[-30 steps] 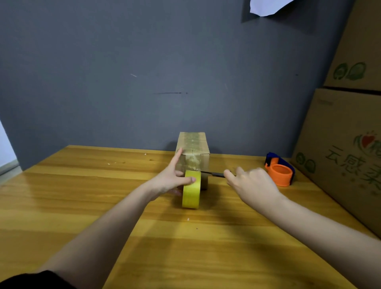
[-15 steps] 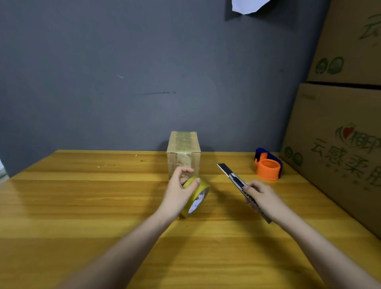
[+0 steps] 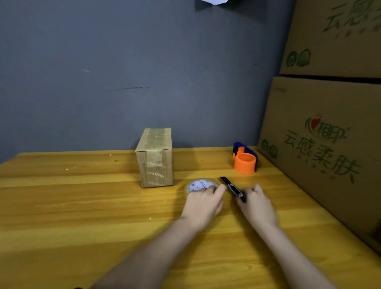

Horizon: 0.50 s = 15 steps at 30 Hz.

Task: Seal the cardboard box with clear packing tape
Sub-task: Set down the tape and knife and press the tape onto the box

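One small cardboard box (image 3: 155,158), closed, standing on the wooden table (image 3: 68,208) near its far edge by the grey wall (image 3: 127,61); long axis runs away from the viewer toward the wall, short end face turned forward. Clear packing tape strip (image 3: 155,153) laid along the top seam and folded down over the near end face, with more glossy bands lower on that face; contents not visible. One roll of clear packing tape (image 3: 201,185), lying flat on the table just right of the box and apart from it, printed white core label facing up. Left hand (image 3: 203,204) on the near side of the roll, fingers curved over its rim in a loose grip. One utility knife (image 3: 232,188), dark body, lying low over the table just right of the roll, long axis slanting from near right to far left, tip pointing toward the far left. Right hand (image 3: 256,205) with its grip closed round the near end of the knife. One orange and blue tape dispenser (image 3: 245,158), further back on the right, well apart from the hands. Two large printed cartons (image 3: 327,132), stacked along the table's right edge, both closed. One scrap of white paper (image 3: 214,2) on the wall at the top.
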Available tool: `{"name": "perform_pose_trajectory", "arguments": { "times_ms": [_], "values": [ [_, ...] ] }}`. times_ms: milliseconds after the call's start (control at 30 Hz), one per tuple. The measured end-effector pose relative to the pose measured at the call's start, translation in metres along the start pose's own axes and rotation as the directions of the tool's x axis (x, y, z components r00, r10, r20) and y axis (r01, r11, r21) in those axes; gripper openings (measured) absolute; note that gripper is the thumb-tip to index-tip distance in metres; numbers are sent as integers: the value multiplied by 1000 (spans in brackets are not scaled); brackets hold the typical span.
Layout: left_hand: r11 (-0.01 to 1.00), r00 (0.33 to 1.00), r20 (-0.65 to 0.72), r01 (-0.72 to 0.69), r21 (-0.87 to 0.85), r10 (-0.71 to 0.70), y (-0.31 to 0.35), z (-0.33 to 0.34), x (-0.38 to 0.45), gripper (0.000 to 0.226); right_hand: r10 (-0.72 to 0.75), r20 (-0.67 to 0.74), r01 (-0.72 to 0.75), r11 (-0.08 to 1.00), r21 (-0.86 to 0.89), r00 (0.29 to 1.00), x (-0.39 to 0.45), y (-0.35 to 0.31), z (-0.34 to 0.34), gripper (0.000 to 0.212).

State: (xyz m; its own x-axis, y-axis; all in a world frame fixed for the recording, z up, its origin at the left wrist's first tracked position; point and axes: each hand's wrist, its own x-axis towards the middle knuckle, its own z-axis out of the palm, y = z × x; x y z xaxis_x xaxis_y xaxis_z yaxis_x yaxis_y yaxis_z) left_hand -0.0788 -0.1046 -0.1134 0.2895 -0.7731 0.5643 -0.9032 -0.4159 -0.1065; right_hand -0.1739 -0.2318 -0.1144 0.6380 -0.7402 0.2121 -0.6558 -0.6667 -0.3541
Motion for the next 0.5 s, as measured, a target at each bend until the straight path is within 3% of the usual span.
{"name": "perform_pose_trajectory", "arguments": {
  "times_ms": [133, 500],
  "values": [
    [998, 1000, -16, 11, 60, -10, 8, 12, 10, 48, -36, -71, 27, 992, -120, 997, 0, 3, 2, 36],
    [989, 999, -29, 44, 143, -40, 14, 31, 21, 43, 25, -93, -32, 996, -77, 995, 1, 5, 8, 42]
  ]
}}
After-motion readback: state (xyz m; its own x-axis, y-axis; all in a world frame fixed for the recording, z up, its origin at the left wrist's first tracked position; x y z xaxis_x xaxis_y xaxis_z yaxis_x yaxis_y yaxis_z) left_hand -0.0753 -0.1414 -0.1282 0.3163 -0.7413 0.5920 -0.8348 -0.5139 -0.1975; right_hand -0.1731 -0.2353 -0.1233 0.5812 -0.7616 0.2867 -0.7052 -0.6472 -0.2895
